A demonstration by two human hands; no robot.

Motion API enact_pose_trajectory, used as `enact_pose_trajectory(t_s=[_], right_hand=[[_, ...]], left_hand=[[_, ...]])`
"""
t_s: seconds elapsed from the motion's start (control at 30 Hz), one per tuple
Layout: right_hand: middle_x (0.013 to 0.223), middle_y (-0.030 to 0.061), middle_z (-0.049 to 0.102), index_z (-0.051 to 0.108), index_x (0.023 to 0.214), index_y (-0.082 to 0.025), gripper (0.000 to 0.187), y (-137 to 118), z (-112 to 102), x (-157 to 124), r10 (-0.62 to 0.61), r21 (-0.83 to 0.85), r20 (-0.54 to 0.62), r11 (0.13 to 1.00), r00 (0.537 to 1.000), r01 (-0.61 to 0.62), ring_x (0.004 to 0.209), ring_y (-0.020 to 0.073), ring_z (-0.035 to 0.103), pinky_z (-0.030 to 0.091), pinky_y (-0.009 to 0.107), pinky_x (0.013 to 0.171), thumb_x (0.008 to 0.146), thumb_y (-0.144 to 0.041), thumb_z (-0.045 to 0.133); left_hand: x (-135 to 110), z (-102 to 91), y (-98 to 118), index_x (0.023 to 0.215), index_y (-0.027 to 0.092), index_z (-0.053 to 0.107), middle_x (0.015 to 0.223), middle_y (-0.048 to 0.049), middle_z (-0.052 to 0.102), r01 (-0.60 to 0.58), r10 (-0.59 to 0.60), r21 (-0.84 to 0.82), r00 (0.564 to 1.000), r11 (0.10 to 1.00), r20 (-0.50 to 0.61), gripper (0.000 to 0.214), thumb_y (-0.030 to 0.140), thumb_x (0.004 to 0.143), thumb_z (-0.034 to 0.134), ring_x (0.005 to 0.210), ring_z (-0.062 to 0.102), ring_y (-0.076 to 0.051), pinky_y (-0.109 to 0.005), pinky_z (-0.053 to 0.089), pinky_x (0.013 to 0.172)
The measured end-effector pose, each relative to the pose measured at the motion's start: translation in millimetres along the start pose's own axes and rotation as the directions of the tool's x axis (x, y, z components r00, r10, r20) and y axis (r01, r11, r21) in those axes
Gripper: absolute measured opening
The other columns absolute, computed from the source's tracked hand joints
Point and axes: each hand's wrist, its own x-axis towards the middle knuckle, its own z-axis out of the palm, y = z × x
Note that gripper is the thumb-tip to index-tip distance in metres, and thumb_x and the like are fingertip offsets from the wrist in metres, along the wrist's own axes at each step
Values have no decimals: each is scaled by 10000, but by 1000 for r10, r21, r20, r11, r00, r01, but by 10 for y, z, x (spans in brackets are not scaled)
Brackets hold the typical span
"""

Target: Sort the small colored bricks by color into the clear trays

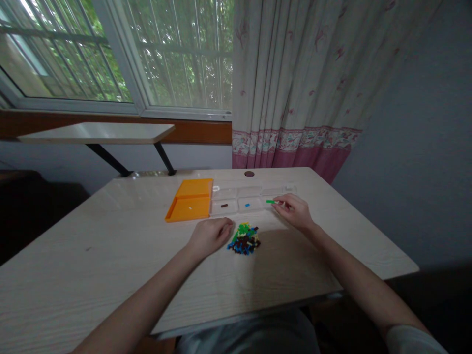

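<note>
My right hand (293,210) pinches a small green brick (270,201) between thumb and fingertips, over the front right compartment of a clear divided tray (236,198). In the front left compartment lies a dark brown brick (224,205); the front middle one holds a blue brick (247,205). My left hand (210,237) rests on the table with its fingers curled in, and whatever may be inside them is hidden. Just right of it is a heap of small bricks (244,240) in green, yellow, blue, dark brown and cream.
An orange lid (193,188) lies open, joining the tray's left side, with a tiny white piece (190,208) in it. A raised shelf (99,132) stands at the back left of the wooden table (121,260). Behind are a window and a curtain (280,83).
</note>
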Motion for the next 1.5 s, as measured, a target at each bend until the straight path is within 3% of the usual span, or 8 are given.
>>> enact_pose_trajectory(t_s=[0.27,0.63,0.9,1.03,1.17,1.27,1.4,1.5], right_hand=[[702,27,599,643,871,-185,200,70,1,14,-16,-60,15,998,1000,16,553,107,479,393,236,580,815,-323,509],[721,30,598,642,888,-184,214,114,1,19,4,-49,39,999,999,-2,550,107,467,391,237,583,814,-335,508],[768,33,631,669,808,-193,145,550,148,100,218,-228,229,959,949,-166,707,151,547,400,256,647,737,-292,588],[795,47,646,679,800,-193,142,690,214,111,228,-276,219,947,949,-164,783,176,554,395,307,750,736,-283,590],[838,66,641,668,852,-177,157,543,227,136,157,-219,123,967,980,-128,821,188,541,390,344,788,768,-251,557],[830,62,628,653,856,-178,163,274,293,120,2,-38,169,999,986,4,834,176,542,410,327,785,810,-233,507],[836,59,611,655,894,-181,171,-55,481,46,-206,167,385,974,900,151,808,144,555,438,262,746,816,-216,506],[845,51,610,664,907,-185,176,-168,599,13,-218,215,468,968,856,129,799,130,562,443,236,737,807,-198,520]], left_hand=[[-3,-12,11,873,200,619,748,-21,676,-32,32,-3,997,999,73,238,256,833,391,637,603,-121,-191,387,574],[-1,-18,18,865,202,626,728,-21,675,-47,46,17,997,999,59,239,261,829,398,621,601,-120,-189,385,558],[9,-27,33,866,203,633,716,-19,673,-39,38,8,997,999,68,236,267,822,410,599,593,-111,-180,379,542],[10,-39,33,868,199,628,717,-24,674,-38,37,17,996,999,84,249,280,832,395,613,600,-120,-185,379,548],[10,-14,17,867,205,626,726,-24,672,-31,29,16,995,999,98,246,273,833,392,633,607,-125,-191,388,558],[27,30,16,897,213,621,768,-25,672,-15,15,-4,994,1000,110,247,274,837,390,688,614,-135,-201,413,599],[79,101,41,1029,226,577,917,-34,643,-30,34,-35,991,999,131,279,214,833,380,833,601,-152,-228,438,706],[119,145,65,1082,231,549,943,-45,599,-42,41,2,987,999,157,312,182,824,381,864,583,-166,-241,442,712]])
